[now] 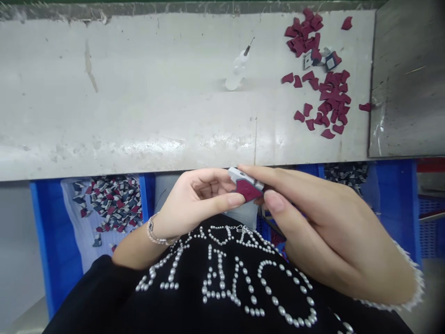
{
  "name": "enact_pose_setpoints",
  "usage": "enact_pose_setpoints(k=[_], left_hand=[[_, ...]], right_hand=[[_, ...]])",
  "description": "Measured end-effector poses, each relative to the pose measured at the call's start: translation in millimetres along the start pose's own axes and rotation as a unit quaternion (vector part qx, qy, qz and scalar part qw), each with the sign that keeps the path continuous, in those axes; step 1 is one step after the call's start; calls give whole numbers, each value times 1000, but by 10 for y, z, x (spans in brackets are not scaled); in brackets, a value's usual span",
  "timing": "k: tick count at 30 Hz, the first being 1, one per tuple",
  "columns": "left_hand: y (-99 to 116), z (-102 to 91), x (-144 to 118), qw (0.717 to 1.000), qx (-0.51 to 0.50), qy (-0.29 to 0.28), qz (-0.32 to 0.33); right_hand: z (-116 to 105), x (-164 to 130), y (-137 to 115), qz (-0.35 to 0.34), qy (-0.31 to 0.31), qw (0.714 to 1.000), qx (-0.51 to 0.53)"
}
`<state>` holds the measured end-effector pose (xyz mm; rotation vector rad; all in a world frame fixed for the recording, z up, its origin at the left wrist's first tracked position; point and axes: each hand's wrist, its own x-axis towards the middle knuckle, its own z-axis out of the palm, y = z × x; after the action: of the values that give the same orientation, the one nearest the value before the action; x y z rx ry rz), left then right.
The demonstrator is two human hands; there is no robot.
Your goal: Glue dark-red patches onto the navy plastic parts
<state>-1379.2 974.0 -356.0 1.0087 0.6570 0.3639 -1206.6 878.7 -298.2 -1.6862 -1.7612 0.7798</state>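
Observation:
A small grey plastic part with a dark red face point(247, 189) is held up between my two hands, in front of the table's near edge. My left hand point(200, 197) pinches its left side between thumb and fingers. From the right, my right hand point(306, 213) grips the same part, with the index finger along its top edge and the thumb at its lower right corner. The underside of the part is hidden by my fingers.
On the table point(156, 93) lie loose dark red pieces point(333, 99), a few grey parts point(332, 60) and a white-handled pick point(238, 69). A blue bin point(55, 232) of grey-and-red parts point(120, 204) stands left; another blue bin point(399, 199) stands right. A metal panel point(406, 83) bounds the table's right end.

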Motion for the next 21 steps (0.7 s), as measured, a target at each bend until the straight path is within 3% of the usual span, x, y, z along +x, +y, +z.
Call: enact_pose_setpoints(k=[3, 8, 16, 18, 21], left_hand=[[-1, -36, -1, 999, -35, -15, -36], [-10, -10, -38, 998, -54, -17, -29], [27, 135, -143, 991, 59, 31, 118], [51, 162, -168, 987, 83, 45, 131], [68, 153, -158, 988, 70, 18, 139]], right_hand=[[3, 16, -29, -5, 12, 1000, 13], [4, -7, -117, -3, 28, 1000, 3], [15, -149, -124, -27, 17, 999, 15], [14, -173, -127, -32, 12, 999, 23], [16, -179, -109, -40, 7, 999, 21]])
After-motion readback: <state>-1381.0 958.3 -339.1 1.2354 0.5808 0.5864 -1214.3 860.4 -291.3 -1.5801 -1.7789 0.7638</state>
